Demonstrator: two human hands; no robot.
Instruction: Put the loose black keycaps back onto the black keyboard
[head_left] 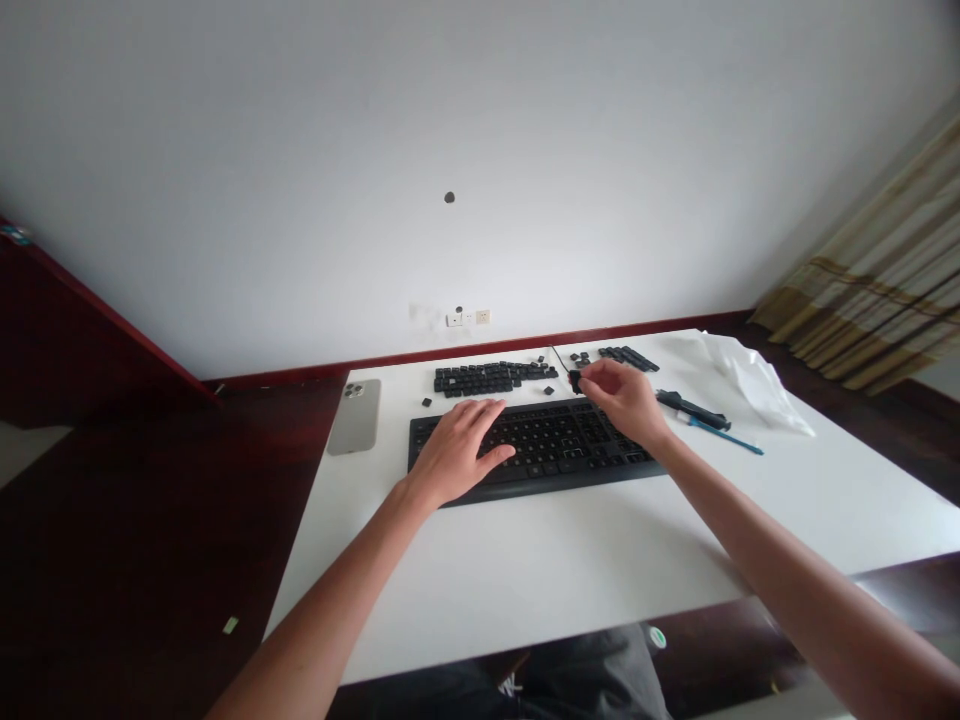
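A black keyboard (555, 448) lies on the white table (570, 560). My left hand (456, 452) rests flat on the keyboard's left half, fingers stretched out. My right hand (626, 400) hovers over the keyboard's far right part and pinches a small black keycap (575, 380) between thumb and fingers. Behind the keyboard lies a row of loose black keycaps (491, 378), and a smaller group of keycaps (628, 357) sits further right.
A grey phone (355, 416) lies face down at the table's left edge. A black tool (691, 408) and a blue pen-like tool (724, 436) lie right of the keyboard, with crumpled white plastic (750, 380) beyond. A wall socket (469, 317) is on the wall; a curtain (877, 300) hangs at right.
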